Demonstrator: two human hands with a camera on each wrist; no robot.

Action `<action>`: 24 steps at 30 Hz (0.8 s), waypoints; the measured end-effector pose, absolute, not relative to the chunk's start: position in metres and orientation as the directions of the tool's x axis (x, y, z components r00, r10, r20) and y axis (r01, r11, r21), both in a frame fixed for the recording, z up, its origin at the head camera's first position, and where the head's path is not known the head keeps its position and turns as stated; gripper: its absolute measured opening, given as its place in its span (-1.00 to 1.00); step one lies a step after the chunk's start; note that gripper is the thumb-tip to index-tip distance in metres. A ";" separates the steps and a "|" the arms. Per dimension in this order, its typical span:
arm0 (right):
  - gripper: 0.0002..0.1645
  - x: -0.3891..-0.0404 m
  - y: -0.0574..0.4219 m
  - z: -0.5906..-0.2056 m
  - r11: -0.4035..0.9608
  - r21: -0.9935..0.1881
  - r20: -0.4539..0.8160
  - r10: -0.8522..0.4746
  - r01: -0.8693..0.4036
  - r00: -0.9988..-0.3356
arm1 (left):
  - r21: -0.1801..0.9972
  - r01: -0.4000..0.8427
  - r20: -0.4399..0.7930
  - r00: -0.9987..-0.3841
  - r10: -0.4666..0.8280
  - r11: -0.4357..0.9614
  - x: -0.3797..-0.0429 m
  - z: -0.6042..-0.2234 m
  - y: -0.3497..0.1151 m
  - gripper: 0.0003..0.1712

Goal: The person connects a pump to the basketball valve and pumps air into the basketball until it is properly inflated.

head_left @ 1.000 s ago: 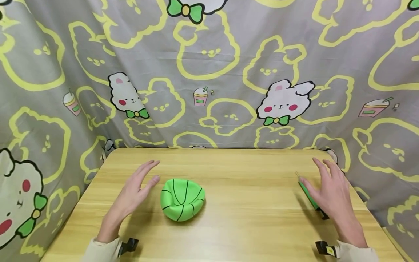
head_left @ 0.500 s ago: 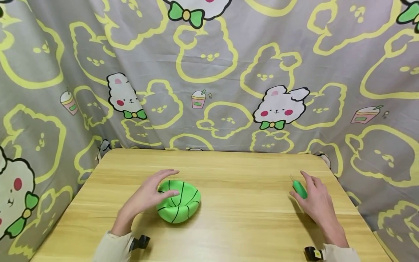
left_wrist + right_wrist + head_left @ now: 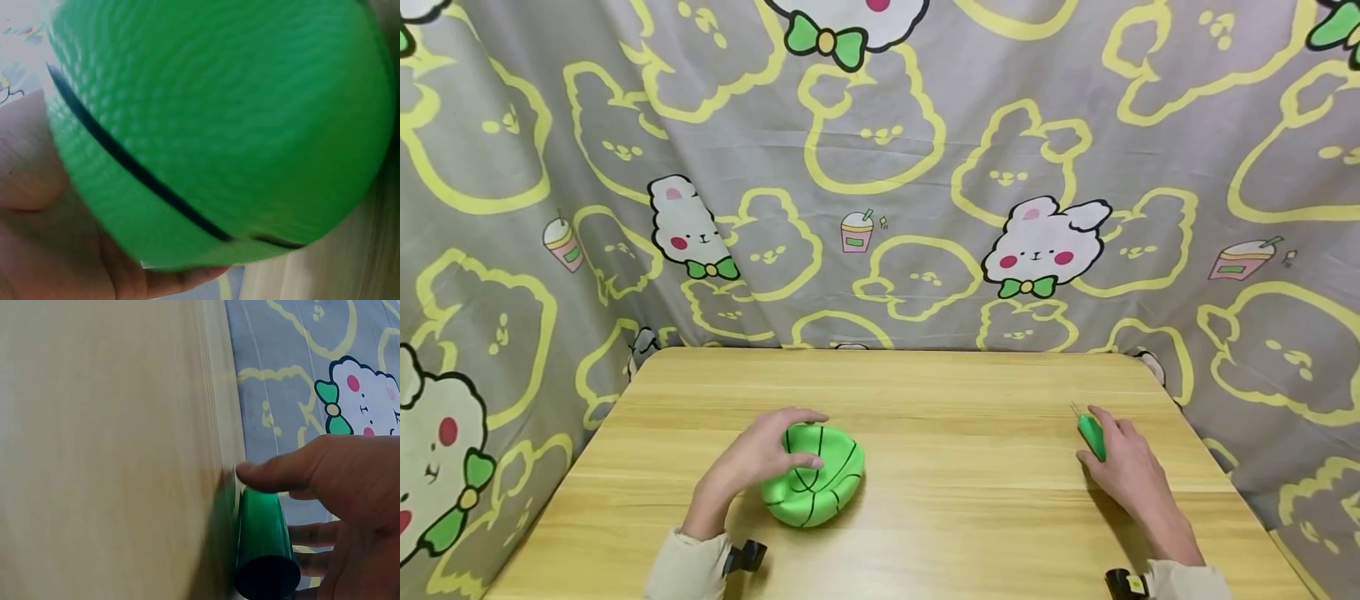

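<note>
A dented green ball (image 3: 838, 475) with black lines, soft and caved in on top, sits on the left half of the table. My left hand (image 3: 760, 454) holds its near-left side, thumb over the dent and fingers curved along the far rim. Close up in the left wrist view, the ball's pebbled skin (image 3: 212, 125) hides most of that hand. On the right lies a slim green ball pump (image 3: 1092, 437) with a thin needle pointing away. My right hand (image 3: 1127, 467) has it between thumb and fingers; the right wrist view shows the thumb touching the pump's barrel (image 3: 265, 531).
The wooden table (image 3: 955, 483) has rounded far corners. A grey curtain (image 3: 917, 192) with rabbit prints hangs behind it and along both sides. Small black cameras (image 3: 745, 556) are strapped at both wrists.
My left hand has moved right and over the ball, fingers closing on it. My right hand has come left and down around the pump. The head view has shifted slightly.
</note>
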State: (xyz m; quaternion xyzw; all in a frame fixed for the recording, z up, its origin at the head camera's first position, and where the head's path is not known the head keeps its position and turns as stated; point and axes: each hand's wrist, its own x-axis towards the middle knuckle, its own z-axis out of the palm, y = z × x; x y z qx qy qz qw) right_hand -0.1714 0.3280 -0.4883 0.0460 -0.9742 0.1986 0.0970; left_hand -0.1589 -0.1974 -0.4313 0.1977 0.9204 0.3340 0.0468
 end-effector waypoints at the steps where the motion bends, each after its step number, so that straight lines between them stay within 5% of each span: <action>1: -0.14 -0.172 0.328 -0.488 0.920 -0.372 0.206 -0.052 -0.128 -0.977 | 0.633 0.336 0.044 -0.915 0.401 0.697 -0.158 -0.432 -0.197 -0.29; 12: -0.23 -0.172 0.328 -0.487 0.926 -0.342 0.229 -0.084 -0.161 -0.970 | 0.655 0.389 0.066 -0.883 0.465 0.647 -0.161 -0.432 -0.196 -0.78; 24: -0.24 -0.172 0.320 -0.484 0.915 -0.360 0.225 -0.105 -0.183 -0.969 | 0.676 0.385 0.175 -0.912 0.371 0.628 -0.153 -0.436 -0.199 -0.53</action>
